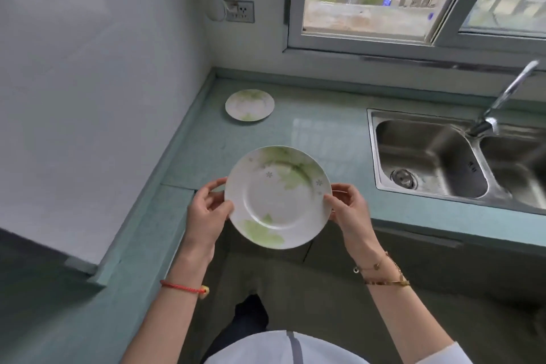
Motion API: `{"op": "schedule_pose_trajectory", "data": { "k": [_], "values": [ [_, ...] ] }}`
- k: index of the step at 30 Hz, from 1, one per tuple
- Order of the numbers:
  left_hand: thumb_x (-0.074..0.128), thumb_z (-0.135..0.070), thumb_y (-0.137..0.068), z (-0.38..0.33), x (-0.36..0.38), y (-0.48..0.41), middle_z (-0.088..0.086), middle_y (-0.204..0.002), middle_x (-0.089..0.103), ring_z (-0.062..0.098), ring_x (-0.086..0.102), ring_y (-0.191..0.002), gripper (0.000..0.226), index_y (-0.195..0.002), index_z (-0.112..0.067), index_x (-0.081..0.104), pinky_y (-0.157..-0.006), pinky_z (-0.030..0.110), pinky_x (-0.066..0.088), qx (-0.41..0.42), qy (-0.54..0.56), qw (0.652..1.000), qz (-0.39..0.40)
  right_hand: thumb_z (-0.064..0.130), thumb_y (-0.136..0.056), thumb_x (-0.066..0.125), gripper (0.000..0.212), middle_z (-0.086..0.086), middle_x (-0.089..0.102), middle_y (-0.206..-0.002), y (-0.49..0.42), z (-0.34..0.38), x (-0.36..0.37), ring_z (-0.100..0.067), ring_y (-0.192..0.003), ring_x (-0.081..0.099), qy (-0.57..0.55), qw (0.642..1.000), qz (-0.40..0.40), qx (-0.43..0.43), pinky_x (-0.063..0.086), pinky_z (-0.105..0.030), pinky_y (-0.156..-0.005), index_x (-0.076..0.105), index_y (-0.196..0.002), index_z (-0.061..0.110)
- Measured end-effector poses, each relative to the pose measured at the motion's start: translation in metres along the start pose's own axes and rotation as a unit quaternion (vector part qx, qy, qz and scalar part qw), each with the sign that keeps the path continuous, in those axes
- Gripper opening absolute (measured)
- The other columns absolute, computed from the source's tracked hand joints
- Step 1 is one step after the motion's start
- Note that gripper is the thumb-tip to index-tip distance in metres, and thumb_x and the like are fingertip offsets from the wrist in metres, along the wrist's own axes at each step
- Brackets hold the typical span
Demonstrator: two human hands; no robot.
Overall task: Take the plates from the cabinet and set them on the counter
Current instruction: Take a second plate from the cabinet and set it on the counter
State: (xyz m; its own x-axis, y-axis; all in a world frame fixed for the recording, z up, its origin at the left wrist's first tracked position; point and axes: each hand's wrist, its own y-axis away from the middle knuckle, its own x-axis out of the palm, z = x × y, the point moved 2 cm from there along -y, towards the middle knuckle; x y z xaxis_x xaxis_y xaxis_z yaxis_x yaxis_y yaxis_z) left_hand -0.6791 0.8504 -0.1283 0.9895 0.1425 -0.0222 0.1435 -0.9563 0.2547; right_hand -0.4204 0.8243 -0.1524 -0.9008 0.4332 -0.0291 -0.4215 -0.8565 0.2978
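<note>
One small plate (pixel 250 104) is already sitting near the counter (pixel 325 139) back-left corner. Left hand (pixel 206 210) and right hand (pixel 347 210) are clamping a second plate (pixel 277 196) over the front edge, not yet set down.

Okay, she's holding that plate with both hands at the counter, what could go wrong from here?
1. The held plate is pinched only at its rim by the left hand and right hand, partly past the counter edge; a slip could drop it to the floor.
2. Setting it onto the far plate could clink or chip.
</note>
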Motion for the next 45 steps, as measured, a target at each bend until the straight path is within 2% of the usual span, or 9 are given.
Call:
{"op": "schedule_pose_trajectory", "data": {
  "k": [4, 8, 12, 18, 24, 27, 33, 38, 45],
  "values": [
    [0.063, 0.003, -0.083, -0.021, 0.015, -0.076, 0.001, -0.104, 0.074, 0.016, 0.069, -0.099, 0.048, -0.116, -0.032, 0.064, -0.078, 0.029, 0.059, 0.014, -0.023, 0.999, 0.038, 0.011, -0.09, 0.062, 0.018, -0.006, 0.067, -0.106, -0.053, 0.017, 0.028, -0.022, -0.096, 0.063, -0.014, 0.999, -0.044, -0.006, 0.053, -0.031, -0.07, 0.06, -0.107, 0.014],
    [0.062, 0.004, -0.082, -0.037, 0.036, -0.142, 0.0, -0.101, 0.074, 0.013, 0.069, -0.097, 0.049, -0.114, -0.032, 0.064, -0.076, 0.024, 0.058, 0.009, -0.036, 0.996, 0.075, 0.01, -0.09, 0.062, 0.019, -0.009, 0.065, -0.106, -0.1, 0.031, 0.046, -0.024, -0.097, 0.062, -0.024, 0.995, -0.092, -0.003, 0.054, -0.033, -0.074, 0.058, -0.109, 0.011],
    [0.06, 0.006, -0.083, -0.045, 0.065, -0.196, 0.007, -0.108, 0.072, 0.019, 0.068, -0.103, 0.05, -0.123, -0.023, 0.061, -0.086, 0.033, 0.058, -0.008, -0.052, 0.993, 0.108, 0.011, -0.089, 0.061, 0.018, -0.006, 0.064, -0.103, -0.148, 0.043, 0.053, -0.022, -0.095, 0.061, -0.019, 0.993, -0.113, 0.011, 0.053, -0.033, -0.074, 0.058, -0.107, 0.013],
    [0.055, 0.011, -0.082, -0.045, 0.121, -0.267, 0.013, -0.109, 0.072, 0.02, 0.067, -0.097, 0.051, -0.125, -0.016, 0.06, -0.091, 0.039, 0.055, -0.029, -0.057, 0.992, 0.113, 0.01, -0.088, 0.059, 0.018, -0.009, 0.064, -0.101, -0.234, 0.054, 0.049, -0.024, -0.092, 0.06, 0.03, 0.989, -0.14, 0.023, 0.054, -0.044, -0.081, 0.057, -0.105, 0.012],
    [0.053, 0.013, -0.081, -0.035, 0.181, -0.332, 0.013, -0.116, 0.069, 0.025, 0.065, -0.11, 0.054, -0.127, -0.016, 0.059, -0.096, 0.041, 0.055, -0.056, -0.071, 0.992, 0.083, 0.012, -0.087, 0.057, 0.018, -0.002, 0.062, -0.097, -0.331, 0.058, 0.042, -0.015, -0.082, 0.058, 0.109, 0.982, -0.145, 0.046, 0.047, -0.026, -0.062, 0.056, -0.105, 0.014],
    [0.052, 0.014, -0.081, -0.023, 0.206, -0.366, 0.014, -0.117, 0.069, 0.027, 0.064, -0.111, 0.053, -0.122, -0.02, 0.059, -0.089, 0.035, 0.056, -0.074, -0.069, 0.992, 0.07, 0.012, -0.086, 0.058, 0.016, -0.002, 0.063, -0.094, -0.378, 0.054, 0.04, -0.018, -0.081, 0.058, 0.136, 0.979, -0.138, 0.058, 0.044, -0.025, -0.06, 0.056, -0.102, 0.014],
    [0.054, 0.014, -0.081, 0.003, 0.237, -0.417, 0.013, -0.118, 0.068, 0.023, 0.063, -0.111, 0.055, -0.123, -0.02, 0.059, -0.082, 0.023, 0.054, -0.107, -0.083, 0.989, 0.063, 0.01, -0.085, 0.057, 0.02, -0.005, 0.063, -0.094, -0.436, 0.038, 0.042, -0.023, -0.086, 0.06, 0.177, 0.972, -0.137, 0.077, 0.053, -0.038, -0.079, 0.058, -0.106, 0.008],
    [0.057, 0.015, -0.08, 0.025, 0.257, -0.445, 0.012, -0.121, 0.067, 0.02, 0.061, -0.11, 0.06, -0.133, -0.014, 0.057, -0.093, 0.032, 0.053, -0.124, -0.11, 0.983, 0.083, 0.009, -0.087, 0.057, 0.024, -0.006, 0.061, -0.092, -0.473, 0.022, 0.037, -0.026, -0.089, 0.06, 0.216, 0.963, -0.138, 0.09, 0.054, -0.042, -0.085, 0.057, -0.11, 0.007],
    [0.059, 0.014, -0.085, 0.049, 0.271, -0.463, 0.005, -0.124, 0.065, 0.016, 0.062, -0.107, 0.065, -0.143, -0.013, 0.05, -0.089, 0.027, 0.052, -0.121, -0.138, 0.977, 0.107, 0.008, -0.087, 0.056, 0.023, 0.001, 0.056, -0.08, -0.504, 0.0, 0.04, -0.019, -0.079, 0.055, 0.263, 0.951, -0.137, 0.09, 0.044, -0.027, -0.066, 0.058, -0.11, 0.008]
  ]
}}
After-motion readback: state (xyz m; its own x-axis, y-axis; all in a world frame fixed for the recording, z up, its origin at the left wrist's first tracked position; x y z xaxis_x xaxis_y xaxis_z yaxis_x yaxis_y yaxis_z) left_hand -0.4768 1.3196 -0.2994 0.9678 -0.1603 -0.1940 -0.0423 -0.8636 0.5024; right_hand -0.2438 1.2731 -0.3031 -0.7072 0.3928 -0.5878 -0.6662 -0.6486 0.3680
